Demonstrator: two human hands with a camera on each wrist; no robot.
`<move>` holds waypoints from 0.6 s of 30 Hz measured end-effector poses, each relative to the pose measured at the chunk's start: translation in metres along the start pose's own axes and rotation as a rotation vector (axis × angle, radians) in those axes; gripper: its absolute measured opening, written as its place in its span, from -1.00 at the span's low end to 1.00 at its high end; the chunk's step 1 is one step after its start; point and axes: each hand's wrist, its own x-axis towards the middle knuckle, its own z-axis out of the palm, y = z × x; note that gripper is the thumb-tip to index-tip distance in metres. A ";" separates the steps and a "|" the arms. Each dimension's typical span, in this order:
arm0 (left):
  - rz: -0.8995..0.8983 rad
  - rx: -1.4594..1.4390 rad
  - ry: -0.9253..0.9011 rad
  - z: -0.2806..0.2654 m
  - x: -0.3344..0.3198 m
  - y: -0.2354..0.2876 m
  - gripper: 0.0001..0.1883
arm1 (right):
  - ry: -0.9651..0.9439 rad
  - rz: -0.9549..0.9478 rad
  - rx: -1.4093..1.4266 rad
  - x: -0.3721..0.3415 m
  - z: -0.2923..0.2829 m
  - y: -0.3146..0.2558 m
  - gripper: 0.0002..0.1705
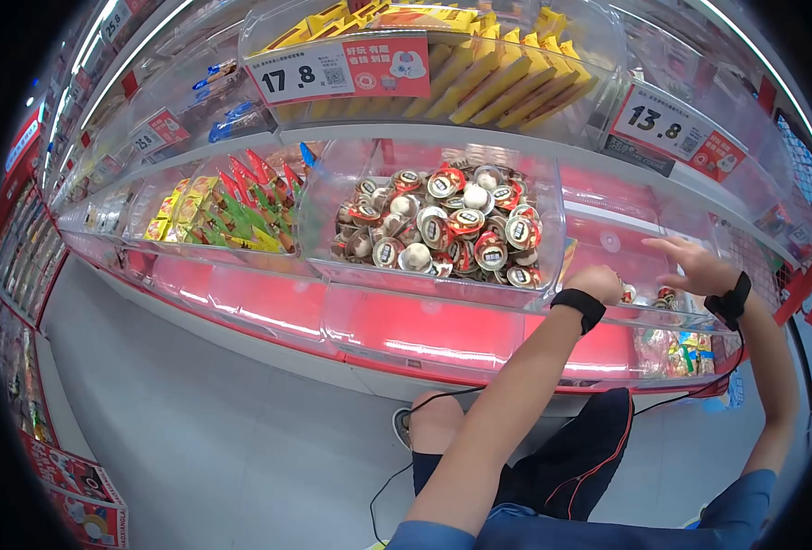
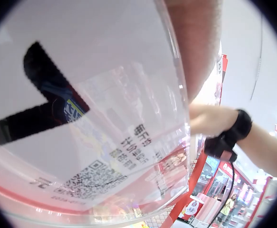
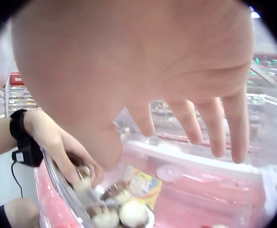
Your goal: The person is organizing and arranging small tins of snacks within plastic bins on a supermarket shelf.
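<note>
My left hand (image 1: pixel 598 284) reaches over the front wall of the clear bin on the right. In the right wrist view, the fingers and thumb of that left hand (image 3: pixel 62 145) pinch a small brown-and-white cup (image 3: pixel 83 178). Beside it lie other cups (image 3: pixel 133 213) and a yellow packet (image 3: pixel 145 186). My right hand (image 1: pixel 699 268) hovers over the same bin, its fingers (image 3: pixel 188 121) spread and holding nothing. The left wrist view shows a price label (image 2: pixel 95 95) close up, part of the left hand (image 2: pixel 195 42), and the right hand (image 2: pixel 207 118) behind.
A clear bin heaped with red and brown cups (image 1: pixel 433 225) stands left of the hands. Further left are green and red packets (image 1: pixel 252 202). Yellow packs (image 1: pixel 516 78) fill the upper shelf bin, above a shelf edge with price labels (image 1: pixel 658 124). Black cables hang by the wrists.
</note>
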 end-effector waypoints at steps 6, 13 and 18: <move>0.127 -0.005 0.276 0.003 -0.005 -0.004 -0.66 | -0.084 0.271 0.115 -0.024 0.055 0.047 -0.05; 0.527 0.169 0.903 -0.008 -0.064 0.011 -0.79 | -0.169 0.371 0.395 -0.006 0.078 0.069 -0.11; 0.444 0.170 1.165 -0.065 -0.152 -0.047 -0.81 | -0.027 0.307 0.191 -0.003 0.098 0.086 -0.33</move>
